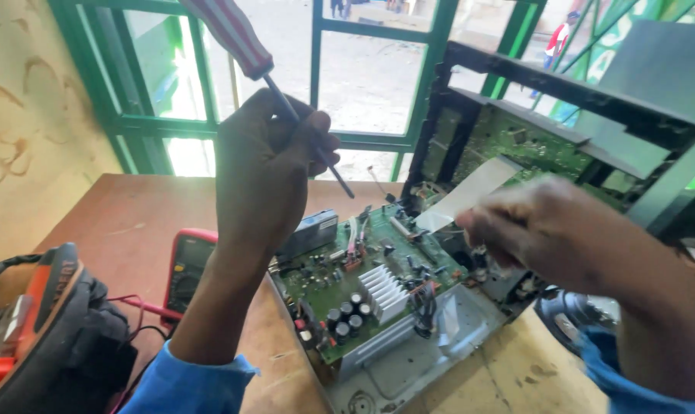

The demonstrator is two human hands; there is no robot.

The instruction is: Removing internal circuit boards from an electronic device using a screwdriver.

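My left hand (267, 165) is raised above the table and grips a screwdriver (244, 46) with a red and white striped handle; its metal shaft points down to the right. My right hand (543, 226) is blurred and pinches the lower end of a white flat ribbon cable (470, 192) that runs up to the tilted upper circuit board. Below both hands lies an opened electronic device with a green circuit board (378, 284), black capacitors and a silver heat sink (384, 290) in a grey metal chassis (424, 360).
A red multimeter (188, 264) with red and black leads lies left of the chassis on the brown table (133, 215). A black and orange tool bag (48, 330) sits at the lower left. A green-framed window (317, 77) stands behind. A black frame (562, 92) holds a second board.
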